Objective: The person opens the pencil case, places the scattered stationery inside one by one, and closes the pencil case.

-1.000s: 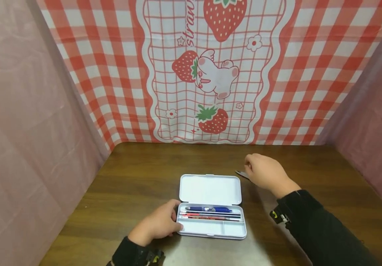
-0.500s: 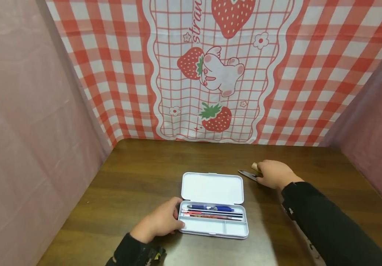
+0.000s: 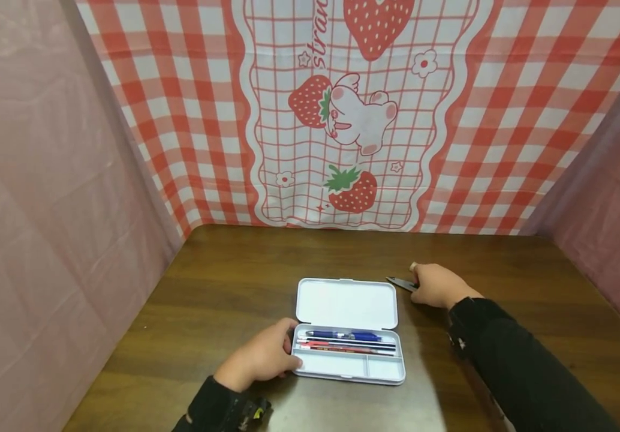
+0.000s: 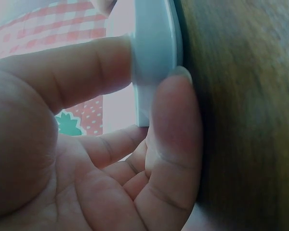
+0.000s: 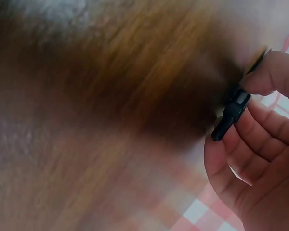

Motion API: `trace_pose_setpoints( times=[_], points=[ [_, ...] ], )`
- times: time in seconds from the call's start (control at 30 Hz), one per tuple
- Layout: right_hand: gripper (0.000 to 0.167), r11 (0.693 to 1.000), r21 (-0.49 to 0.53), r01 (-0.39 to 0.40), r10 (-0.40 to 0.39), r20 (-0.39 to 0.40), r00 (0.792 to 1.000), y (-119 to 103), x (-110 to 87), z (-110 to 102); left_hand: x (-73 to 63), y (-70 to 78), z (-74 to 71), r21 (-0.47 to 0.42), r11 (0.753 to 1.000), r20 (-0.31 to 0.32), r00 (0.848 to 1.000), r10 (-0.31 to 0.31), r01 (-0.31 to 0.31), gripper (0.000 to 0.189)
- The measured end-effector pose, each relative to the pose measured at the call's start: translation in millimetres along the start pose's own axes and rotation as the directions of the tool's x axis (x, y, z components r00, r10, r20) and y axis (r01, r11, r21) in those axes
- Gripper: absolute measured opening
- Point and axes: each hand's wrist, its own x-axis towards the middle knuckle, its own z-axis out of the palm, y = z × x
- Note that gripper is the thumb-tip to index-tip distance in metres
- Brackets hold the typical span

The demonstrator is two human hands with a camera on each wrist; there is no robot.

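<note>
A white pencil case (image 3: pixel 342 369) lies open on the table, its lid (image 3: pixel 346 303) folded back. A blue pen (image 3: pixel 364 336) and several thin pencils (image 3: pixel 342 348) fill its back compartment. My left hand (image 3: pixel 267 354) grips the case's left end, and in the left wrist view its fingers bracket the white side wall (image 4: pixel 156 43). Beyond the lid's right corner, my right hand (image 3: pixel 439 285) pinches the black knobbed end (image 5: pixel 231 113) of what looks like a drawing compass (image 3: pixel 400 283). Its grey pointed end shows left of the fingers; the rest is hidden.
A small beige piece (image 3: pixel 413 266) shows at the right hand's fingertips; its kind is unclear. The brown wooden table (image 3: pixel 223 288) ends at a red-checked strawberry cloth (image 3: pixel 196 120). Pink curtains (image 3: pixel 45 210) hang at both sides.
My right hand has come down from above the table onto the compass and now pinches it. The left hand keeps its hold on the case. The view has shifted slightly.
</note>
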Motion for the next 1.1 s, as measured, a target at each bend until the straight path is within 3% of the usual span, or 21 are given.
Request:
trace_pose_setpoints(
  times=[0.3,0.6,0.77,0.93,1.1],
  points=[
    [0.022,0.997,0.035,-0.063,0.062,0.029,0.998,1,-1.0,5,-3.3,0.5,-3.7,-0.005,1.000,0.009,1.000,0.005,-0.005,0.059],
    [0.015,0.996,-0.069,-0.048,0.050,0.025,0.998,-4,-3.3,1,-2.5,1.7,-2.3,-0.007,1.000,0.008,1.000,0.024,-0.024,0.058],
    [0.023,0.991,0.081,-0.111,0.115,-0.047,0.992,-11,-5.9,-2,-2.3,1.0,-1.4,-0.007,1.000,0.007,1.000,0.015,-0.015,0.059],
    [0.029,0.939,0.290,-0.184,0.229,-0.128,0.965,-21,-10.0,-3,-2.5,1.5,-3.0,-0.004,1.000,0.009,1.000,0.016,-0.016,0.058],
    [0.039,0.894,0.411,-0.181,0.283,-0.204,0.937,-40,-26.3,-9,-4.0,2.5,-2.8,-0.016,0.999,0.008,1.000,0.030,-0.030,0.058]
  ],
)
